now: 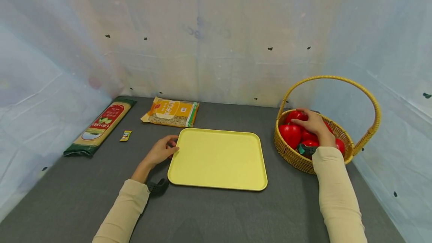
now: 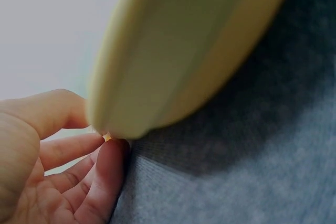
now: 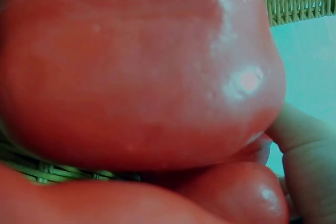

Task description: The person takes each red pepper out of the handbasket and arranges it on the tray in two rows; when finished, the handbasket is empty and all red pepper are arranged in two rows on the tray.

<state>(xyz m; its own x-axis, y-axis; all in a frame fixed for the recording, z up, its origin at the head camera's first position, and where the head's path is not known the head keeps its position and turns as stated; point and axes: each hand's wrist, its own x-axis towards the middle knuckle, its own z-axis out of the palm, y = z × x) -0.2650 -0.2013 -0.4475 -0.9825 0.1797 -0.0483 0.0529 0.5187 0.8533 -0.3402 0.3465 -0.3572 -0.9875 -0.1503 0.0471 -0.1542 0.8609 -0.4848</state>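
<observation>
My left hand [image 1: 160, 150] pinches the left rim of a pale yellow rectangular tray [image 1: 217, 159]. In the left wrist view, the thumb meets the rim of the tray [image 2: 163, 56] and fingertips bend beneath it. My right hand [image 1: 314, 125] reaches into a wicker basket [image 1: 293, 159] at the right and grips a red bell pepper [image 1: 294, 116] at its back left. Close up in the right wrist view, that pepper [image 3: 142, 72] fills most of the picture, with a digit against its side. The other fingertips are hidden there. More red bell peppers [image 1: 290, 135] lie around it.
The basket's tall handle [image 1: 332, 77] arches up and leans right. Behind the tray lies a yellow-orange food bag [image 1: 173, 112]. A long green-and-tan packet [image 1: 101, 125] and a small yellow packet [image 1: 125, 135] lie at the left. Pale sheeting [image 1: 216, 48] walls the dark tabletop.
</observation>
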